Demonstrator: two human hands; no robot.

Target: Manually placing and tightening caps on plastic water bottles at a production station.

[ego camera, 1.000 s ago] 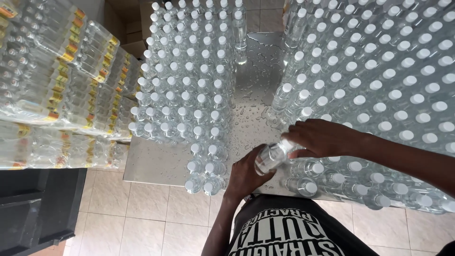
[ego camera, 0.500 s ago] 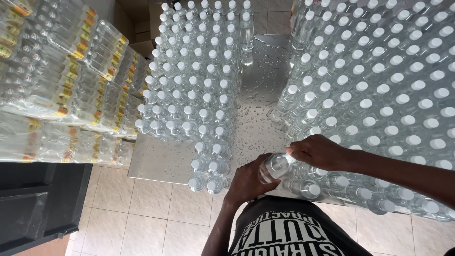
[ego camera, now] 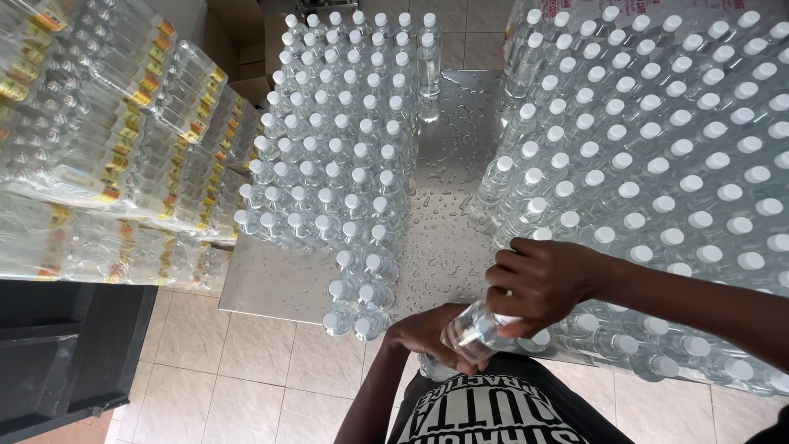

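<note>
A clear plastic bottle point(ego camera: 474, 333) lies tilted between both my hands at the near edge of a wet steel table point(ego camera: 444, 247). My right hand point(ego camera: 544, 284) grips its upper end from above. From below, my left hand point(ego camera: 429, 335) wraps around its lower body. Its cap is hidden under my fingers. Upright clear bottles with white caps point(ego camera: 657, 173) crowd the table's right side, just behind my right hand. Another block of capped bottles point(ego camera: 341, 164) stands on the left side.
Shrink-wrapped packs of bottles with yellow and red labels point(ego camera: 107, 156) are stacked at the left. A black cabinet point(ego camera: 57, 353) stands below them. A water-beaded strip of table runs between the two bottle blocks. Beige tiled floor point(ego camera: 246, 370) lies below the table.
Both hands with the bottle have shifted slightly toward me and the table's edge. The camera view has tilted a little.
</note>
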